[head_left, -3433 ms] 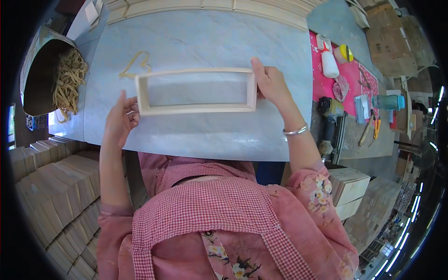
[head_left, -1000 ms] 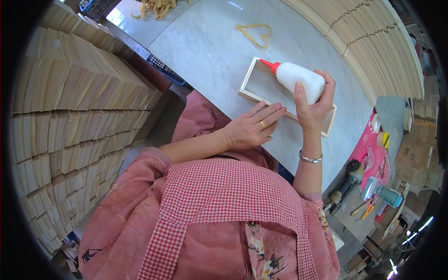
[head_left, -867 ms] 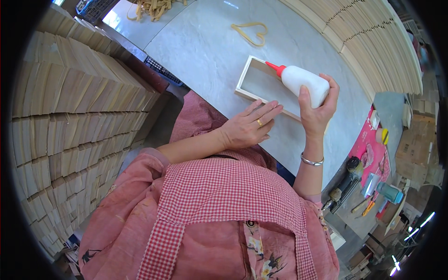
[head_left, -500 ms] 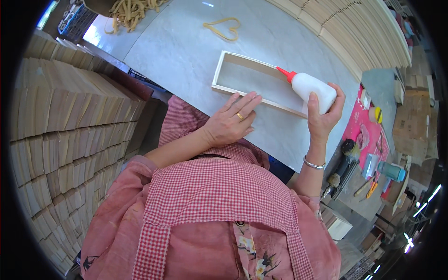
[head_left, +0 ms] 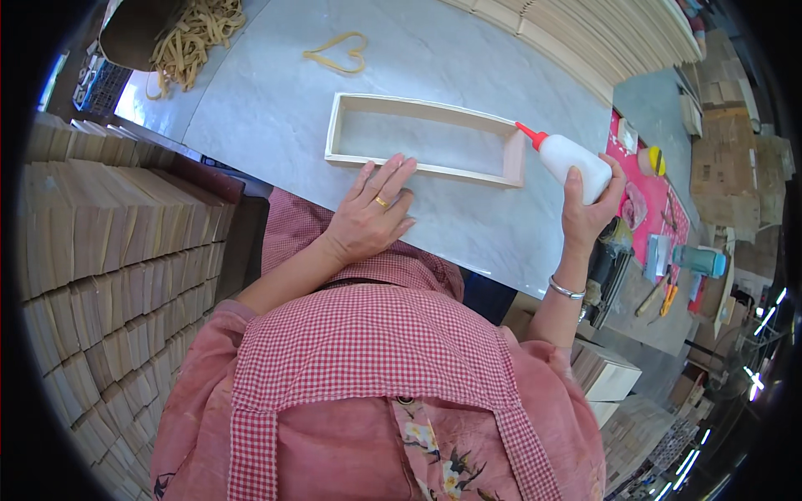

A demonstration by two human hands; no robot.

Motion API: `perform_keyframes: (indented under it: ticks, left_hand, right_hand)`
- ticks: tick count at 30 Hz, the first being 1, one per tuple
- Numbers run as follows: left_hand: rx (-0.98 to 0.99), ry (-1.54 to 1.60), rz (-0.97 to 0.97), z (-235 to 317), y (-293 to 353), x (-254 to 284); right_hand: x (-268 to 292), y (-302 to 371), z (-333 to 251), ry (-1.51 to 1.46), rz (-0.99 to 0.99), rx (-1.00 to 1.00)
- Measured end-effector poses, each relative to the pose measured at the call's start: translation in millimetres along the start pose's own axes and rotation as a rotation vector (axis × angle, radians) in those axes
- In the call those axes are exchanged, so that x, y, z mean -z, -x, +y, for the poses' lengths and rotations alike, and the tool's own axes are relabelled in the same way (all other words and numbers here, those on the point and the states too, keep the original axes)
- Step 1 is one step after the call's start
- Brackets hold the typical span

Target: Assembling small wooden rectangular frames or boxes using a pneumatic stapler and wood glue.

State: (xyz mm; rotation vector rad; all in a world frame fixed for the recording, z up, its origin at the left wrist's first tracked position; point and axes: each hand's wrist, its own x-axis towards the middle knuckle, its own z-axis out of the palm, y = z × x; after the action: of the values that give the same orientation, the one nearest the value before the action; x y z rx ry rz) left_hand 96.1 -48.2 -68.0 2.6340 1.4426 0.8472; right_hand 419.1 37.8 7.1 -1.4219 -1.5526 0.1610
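Note:
A shallow rectangular wooden frame of pale thin boards lies on the grey marble-patterned table, with the tabletop showing through its middle. My left hand rests with fingers stretched out on the frame's near long side, left of its middle. In my right hand is a white squeeze bottle with a red nozzle, probably glue. It is tilted so that the nozzle tip points left at the frame's far right corner. Whether the tip touches the wood, I cannot tell.
Beyond the frame lies a tan rubber band; a heap of similar bands sits at far left. Stacked wooden boards line the far edge. Tall wood stacks stand left. Right are a pink mat, tools and a teal bottle.
The squeeze bottle's nozzle has moved right along the frame's far side to its far right corner. The whole view has shifted and turned a little. My left hand stays on the near side.

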Motion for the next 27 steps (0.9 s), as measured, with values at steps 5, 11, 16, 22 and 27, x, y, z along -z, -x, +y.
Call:
perform_keyframes:
  ticks: [5, 11, 16, 22, 27]
  left_hand:
    - [0.005, -0.011, 0.014, 2, -1, -1]
    - [0.006, -0.013, 0.016, 3, -2, -3]
    - [0.009, -0.009, 0.015, 3, -2, -2]
    - [0.002, 0.01, 0.022, -1, 1, -2]
    - [0.004, 0.058, 0.069, 2, 4, 1]
  right_hand:
    - [8, 2, 4, 0.001, 0.017, -0.014]
    - [20, 11, 1, -0.013, 0.004, -0.014]
    - [39, 27, -9, 0.026, -0.029, -0.017]
    - [62, 47, -23, 0.078, -0.078, -0.029]
    - [42, 59, -39, -0.088, -0.038, -0.247]
